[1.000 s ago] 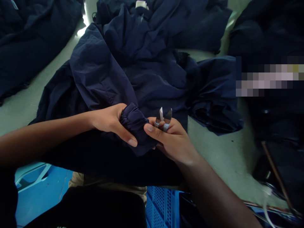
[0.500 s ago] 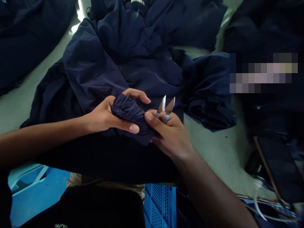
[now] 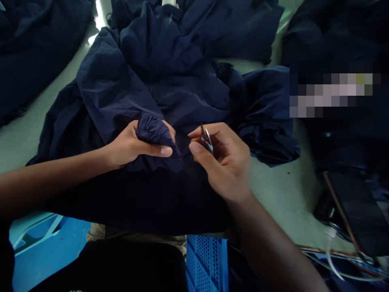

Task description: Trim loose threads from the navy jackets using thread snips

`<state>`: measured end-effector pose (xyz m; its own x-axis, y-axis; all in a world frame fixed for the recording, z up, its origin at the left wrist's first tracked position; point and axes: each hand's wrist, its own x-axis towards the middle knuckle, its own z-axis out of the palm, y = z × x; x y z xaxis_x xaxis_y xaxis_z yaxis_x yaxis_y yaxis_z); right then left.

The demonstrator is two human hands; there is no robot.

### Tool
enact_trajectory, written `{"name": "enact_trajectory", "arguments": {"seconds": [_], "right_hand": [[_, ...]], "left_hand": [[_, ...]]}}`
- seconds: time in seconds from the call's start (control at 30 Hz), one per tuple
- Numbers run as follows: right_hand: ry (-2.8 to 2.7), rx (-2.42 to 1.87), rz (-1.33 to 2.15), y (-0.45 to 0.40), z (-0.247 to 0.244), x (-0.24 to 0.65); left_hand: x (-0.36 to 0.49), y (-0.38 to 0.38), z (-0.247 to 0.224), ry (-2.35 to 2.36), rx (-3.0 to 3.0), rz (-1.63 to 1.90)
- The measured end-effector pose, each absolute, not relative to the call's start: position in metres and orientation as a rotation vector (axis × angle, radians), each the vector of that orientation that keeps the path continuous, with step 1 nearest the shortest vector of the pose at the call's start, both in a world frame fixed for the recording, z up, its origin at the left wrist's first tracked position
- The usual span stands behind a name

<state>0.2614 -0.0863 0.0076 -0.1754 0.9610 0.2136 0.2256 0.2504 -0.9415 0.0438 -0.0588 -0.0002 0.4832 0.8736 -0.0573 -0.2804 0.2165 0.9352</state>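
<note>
Left hand (image 3: 130, 146) is closed around a bunched sleeve (image 3: 153, 132), its thumb lying across the cloth. Right hand (image 3: 225, 162) pinches small steel snips (image 3: 206, 140) between thumb and forefinger, their tips toward 12 o'clock, near the sleeve but not touching it. The sleeve belongs to a navy garment (image 3: 185, 101) spread out ahead of the person, its far part lying on a pale green surface (image 3: 282, 190). More navy garments (image 3: 33, 52) lie at 10 o'clock. A dark flat panel (image 3: 355, 211) and a white cable (image 3: 330, 255) sit at 4 o'clock, and a blue crate (image 3: 206, 263) at 6 o'clock.
</note>
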Motion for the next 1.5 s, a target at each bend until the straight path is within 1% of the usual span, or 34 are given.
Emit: {"name": "enact_trajectory", "arguments": {"seconds": [0.17, 0.43, 0.73, 0.93, 1.5], "right_hand": [[-1.721, -0.872, 0.998, -0.086, 0.006, 0.271], [-1.926, -0.747, 0.961, -0.081, 0.011, 0.277], [-1.897, -0.822, 0.967, -0.083, 0.014, 0.275], [-1.938, -0.807, 0.886, -0.083, 0.014, 0.274], [-1.967, -0.769, 0.865, -0.083, 0.011, 0.274]], "left_hand": [[0.042, -0.056, 0.001, 0.575, 1.116, 0.766], [0.040, -0.056, 0.004, 0.522, 1.150, 0.681], [0.039, -0.057, 0.003, 0.501, 1.153, 0.663], [0.038, -0.056, 0.003, 0.517, 1.187, 0.641], [0.037, -0.056, 0.000, 0.498, 1.171, 0.638]]}}
